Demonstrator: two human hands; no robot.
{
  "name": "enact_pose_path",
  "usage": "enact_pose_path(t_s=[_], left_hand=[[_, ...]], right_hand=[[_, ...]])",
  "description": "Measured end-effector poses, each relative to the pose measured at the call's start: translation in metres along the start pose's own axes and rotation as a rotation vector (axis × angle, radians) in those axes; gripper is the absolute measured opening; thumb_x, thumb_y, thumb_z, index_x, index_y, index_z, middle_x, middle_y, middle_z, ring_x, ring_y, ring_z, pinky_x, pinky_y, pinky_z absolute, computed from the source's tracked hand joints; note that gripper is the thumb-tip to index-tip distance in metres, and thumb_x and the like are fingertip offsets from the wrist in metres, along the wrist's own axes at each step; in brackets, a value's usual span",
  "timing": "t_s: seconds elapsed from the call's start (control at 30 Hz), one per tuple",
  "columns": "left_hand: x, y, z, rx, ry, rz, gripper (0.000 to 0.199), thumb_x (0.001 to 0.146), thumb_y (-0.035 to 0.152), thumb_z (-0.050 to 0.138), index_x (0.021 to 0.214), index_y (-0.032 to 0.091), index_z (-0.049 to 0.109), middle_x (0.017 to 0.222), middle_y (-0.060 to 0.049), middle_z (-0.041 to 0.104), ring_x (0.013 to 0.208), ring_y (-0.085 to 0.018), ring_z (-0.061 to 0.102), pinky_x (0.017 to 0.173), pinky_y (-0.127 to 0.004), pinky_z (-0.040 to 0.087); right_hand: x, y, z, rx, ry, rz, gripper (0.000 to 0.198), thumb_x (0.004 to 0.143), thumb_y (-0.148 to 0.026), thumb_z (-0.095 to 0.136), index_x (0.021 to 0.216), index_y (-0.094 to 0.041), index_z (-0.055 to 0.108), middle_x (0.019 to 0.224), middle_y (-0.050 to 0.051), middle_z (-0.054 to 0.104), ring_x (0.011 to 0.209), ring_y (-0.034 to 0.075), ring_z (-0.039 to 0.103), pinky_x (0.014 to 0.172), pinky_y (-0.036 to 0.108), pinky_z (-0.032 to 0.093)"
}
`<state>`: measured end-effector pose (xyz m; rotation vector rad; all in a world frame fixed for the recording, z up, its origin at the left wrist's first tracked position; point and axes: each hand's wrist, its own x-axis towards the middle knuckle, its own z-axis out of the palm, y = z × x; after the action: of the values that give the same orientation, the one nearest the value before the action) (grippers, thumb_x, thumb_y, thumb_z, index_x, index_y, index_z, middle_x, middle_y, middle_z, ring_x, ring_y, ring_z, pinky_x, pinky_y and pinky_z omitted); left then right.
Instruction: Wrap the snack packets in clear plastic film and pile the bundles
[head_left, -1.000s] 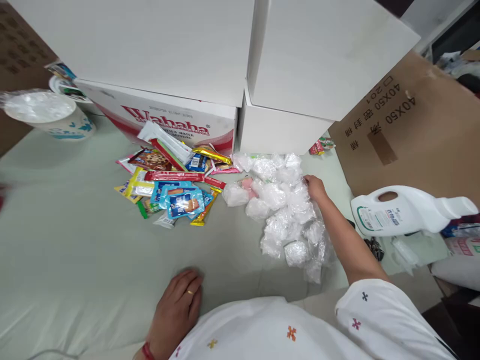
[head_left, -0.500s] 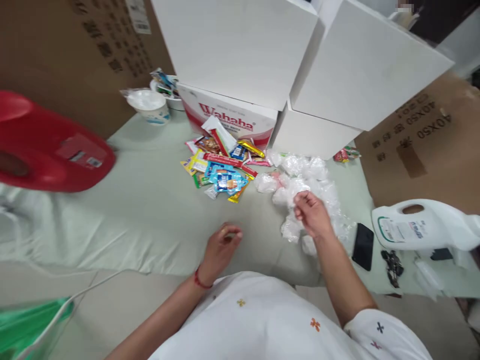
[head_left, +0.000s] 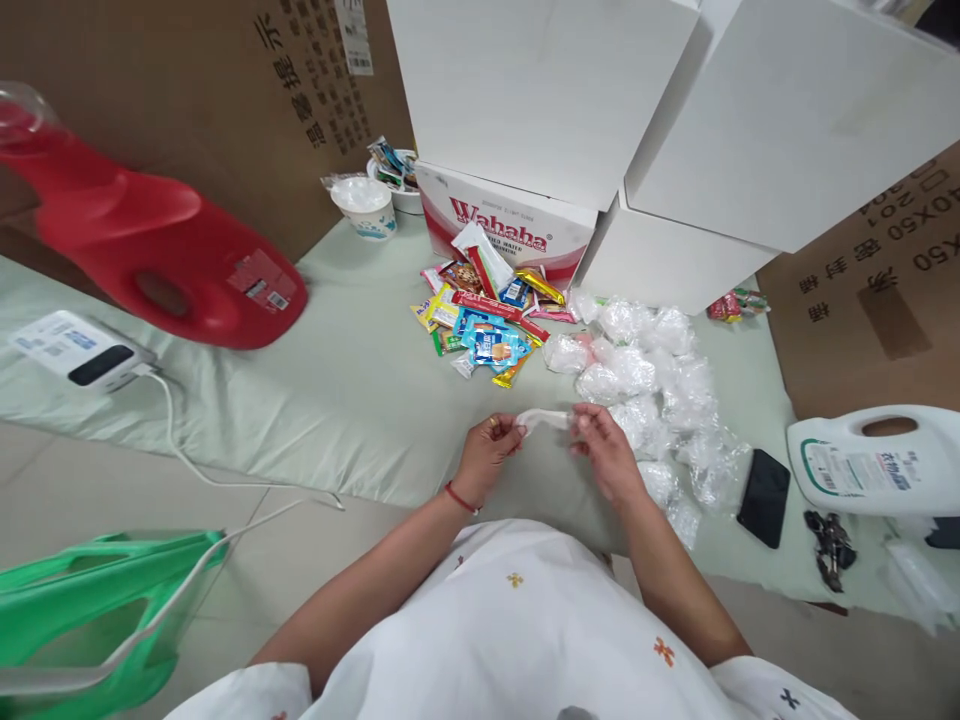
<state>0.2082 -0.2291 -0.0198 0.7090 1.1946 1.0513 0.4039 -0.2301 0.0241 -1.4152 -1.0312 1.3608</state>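
A narrow strip of thin, whitish, translucent plastic film (head_left: 545, 417) is strung between the two hands, left end pinched in the left hand (head_left: 487, 455), right end at the fingertips of the right hand (head_left: 609, 455)! It runs nearly level from side to side, bowing up slightly, gathered slim and a little creased. Just beside the right hand sprawls a loose heap of clear, crumpled plastic bundles (head_left: 649, 365), glossy, one pinkish inside.

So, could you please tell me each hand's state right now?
Left hand: closed, pinching one end of a white strip.
Right hand: closed, pinching the strip's other end.
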Motion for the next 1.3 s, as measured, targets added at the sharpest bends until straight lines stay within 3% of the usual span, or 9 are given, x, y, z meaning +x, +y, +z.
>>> enact_pose_path(t_s=[0.1,0.23,0.33,0.5,0.57,0.7,0.9,1.07,1.3], left_hand=[[-0.005,0.004,-0.002,0.031,-0.048,0.003,0.05,0.066,0.061,0.084,0.08,0.017,0.066,0.062,0.005,0.056,0.058,-0.01,0.046,0.057,-0.025,0.036],[-0.008,0.01,-0.013,0.051,-0.103,-0.006,0.053,0.069,0.067,0.081,0.072,0.018,0.061,0.058,0.006,0.047,0.054,-0.009,0.039,0.053,-0.025,0.029],[-0.009,0.012,-0.024,0.035,-0.132,-0.034,0.054,0.07,0.068,0.08,0.07,0.019,0.057,0.057,0.007,0.043,0.052,-0.008,0.035,0.051,-0.024,0.028],[-0.014,0.017,-0.027,-0.071,-0.065,0.012,0.056,0.08,0.074,0.068,0.089,0.019,0.063,0.086,-0.001,0.064,0.075,-0.013,0.058,0.066,-0.025,0.045],[-0.017,0.02,-0.023,-0.073,-0.179,-0.013,0.059,0.08,0.076,0.066,0.097,0.019,0.066,0.095,-0.004,0.067,0.087,-0.016,0.062,0.073,-0.028,0.048],[-0.017,0.018,-0.013,0.067,-0.419,-0.076,0.053,0.071,0.066,0.081,0.074,0.016,0.064,0.064,0.004,0.053,0.062,-0.01,0.047,0.06,-0.025,0.037],[-0.009,0.004,-0.007,-0.018,-0.128,-0.008,0.053,0.068,0.066,0.081,0.072,0.018,0.057,0.061,0.007,0.048,0.057,-0.009,0.039,0.056,-0.024,0.031],[-0.011,-0.001,-0.004,-0.055,-0.092,0.017,0.052,0.072,0.066,0.078,0.073,0.019,0.055,0.062,0.006,0.048,0.059,-0.009,0.041,0.058,-0.025,0.035],[-0.007,-0.003,-0.011,-0.061,-0.022,0.057,0.05,0.075,0.065,0.075,0.073,0.02,0.053,0.06,0.008,0.046,0.057,-0.009,0.039,0.056,-0.024,0.032]], right_hand=[[-0.002,0.005,0.01,-0.202,-0.049,-0.125,0.052,0.068,-0.054,0.087,0.112,-0.03,0.071,0.118,0.006,0.065,0.11,0.025,0.059,0.083,0.034,0.054],[0.006,0.005,0.009,-0.035,-0.019,0.044,0.039,0.07,-0.06,0.084,0.083,-0.025,0.07,0.076,-0.001,0.06,0.072,0.017,0.054,0.065,0.03,0.05],[0.012,0.0,0.0,0.072,-0.015,0.102,0.042,0.063,-0.058,0.089,0.078,-0.024,0.068,0.071,-0.003,0.053,0.062,0.013,0.044,0.053,0.026,0.043],[0.006,-0.009,-0.004,0.062,-0.121,0.134,0.044,0.068,-0.062,0.086,0.073,-0.022,0.066,0.062,-0.005,0.044,0.053,0.01,0.032,0.042,0.023,0.023],[0.004,-0.011,-0.001,0.016,-0.194,0.153,0.044,0.069,-0.06,0.086,0.073,-0.021,0.067,0.06,-0.005,0.044,0.052,0.009,0.03,0.043,0.023,0.021],[0.009,-0.013,-0.001,-0.052,-0.238,0.12,0.041,0.069,-0.058,0.085,0.079,-0.021,0.071,0.063,-0.004,0.051,0.054,0.01,0.036,0.046,0.023,0.027],[0.002,0.001,-0.003,-0.173,0.151,-0.107,0.032,0.076,-0.053,0.077,0.089,-0.025,0.07,0.083,0.001,0.064,0.073,0.017,0.054,0.061,0.028,0.047],[-0.024,0.018,0.029,-0.08,-0.099,0.0,0.041,0.068,-0.049,0.087,0.098,-0.026,0.071,0.088,0.002,0.066,0.079,0.018,0.058,0.055,0.025,0.047],[-0.01,0.011,0.023,0.24,0.038,0.171,0.044,0.061,-0.053,0.092,0.079,-0.021,0.067,0.066,-0.005,0.053,0.058,0.009,0.043,0.046,0.02,0.033]])
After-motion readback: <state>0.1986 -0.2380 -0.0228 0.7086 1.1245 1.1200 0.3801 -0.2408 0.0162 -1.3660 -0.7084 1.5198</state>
